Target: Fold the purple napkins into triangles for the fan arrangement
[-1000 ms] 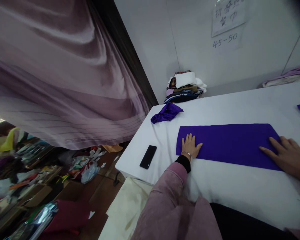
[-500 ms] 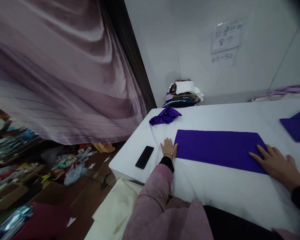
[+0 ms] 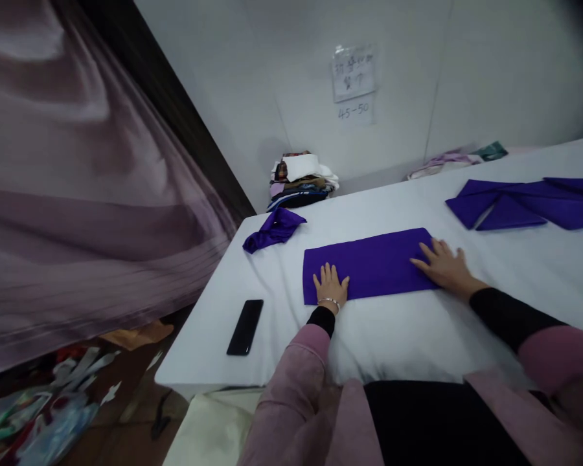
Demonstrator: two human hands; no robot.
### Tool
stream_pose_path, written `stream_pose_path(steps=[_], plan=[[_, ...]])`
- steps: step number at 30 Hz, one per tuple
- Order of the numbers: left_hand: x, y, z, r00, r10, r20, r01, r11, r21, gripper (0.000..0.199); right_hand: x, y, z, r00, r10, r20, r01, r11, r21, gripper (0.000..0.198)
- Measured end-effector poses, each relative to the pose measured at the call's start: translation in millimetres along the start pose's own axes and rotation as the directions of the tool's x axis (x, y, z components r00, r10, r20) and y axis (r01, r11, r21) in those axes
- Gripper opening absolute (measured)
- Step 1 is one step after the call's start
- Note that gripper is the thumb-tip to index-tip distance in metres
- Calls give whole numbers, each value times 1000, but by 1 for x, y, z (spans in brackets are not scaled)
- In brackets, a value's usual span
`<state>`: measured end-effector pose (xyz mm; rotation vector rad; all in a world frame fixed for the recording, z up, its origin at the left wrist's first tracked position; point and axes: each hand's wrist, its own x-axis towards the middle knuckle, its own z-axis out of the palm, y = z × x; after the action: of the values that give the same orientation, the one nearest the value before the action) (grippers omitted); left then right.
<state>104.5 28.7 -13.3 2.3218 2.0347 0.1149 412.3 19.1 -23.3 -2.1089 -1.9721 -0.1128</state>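
Note:
A purple cloth (image 3: pixel 379 265), folded into a long flat strip, lies on the white-covered table (image 3: pixel 282 343) in front of me. My left hand (image 3: pixel 331 286) rests on the cloth's left part, palm down with fingers spread. At its right end my right hand (image 3: pixel 444 266) lies open, the fingertips touching the cloth. Behind and left of the strip is a crumpled purple cloth (image 3: pixel 274 229). More purple cloths (image 3: pixel 515 202), folded in pointed shapes, lie at the far right.
A black phone (image 3: pixel 245 327) lies near the table's left edge. Folded fabrics (image 3: pixel 302 181) are stacked by the wall, under a handwritten paper sign (image 3: pixel 354 74). A pink curtain (image 3: pixel 92 194) hangs at the left, with plastic bags (image 3: pixel 53 421) on the floor below.
My view has turned to the right. My left hand has moved from the strip's left edge onto its surface. The right hand stays at the right end.

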Motion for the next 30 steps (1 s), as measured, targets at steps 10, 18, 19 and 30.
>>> stream_pose_path(steps=[10,18,19,30], plan=[[4,-8,-3,994,37,100,-48,992,118,62,6,-217,4,945,-312,93,263,900,347,64],[4,-8,-1,1000,13,-2,-13,996,87,60,2,-131,10,973,-212,89,188,957,219,73],[4,-8,-1,1000,13,-4,-12,996,91,61,1,-112,9,981,-168,98,147,971,190,74],[2,-8,-6,999,-13,34,9,996,90,61,-5,24,8,996,50,71,-46,997,-59,72]])
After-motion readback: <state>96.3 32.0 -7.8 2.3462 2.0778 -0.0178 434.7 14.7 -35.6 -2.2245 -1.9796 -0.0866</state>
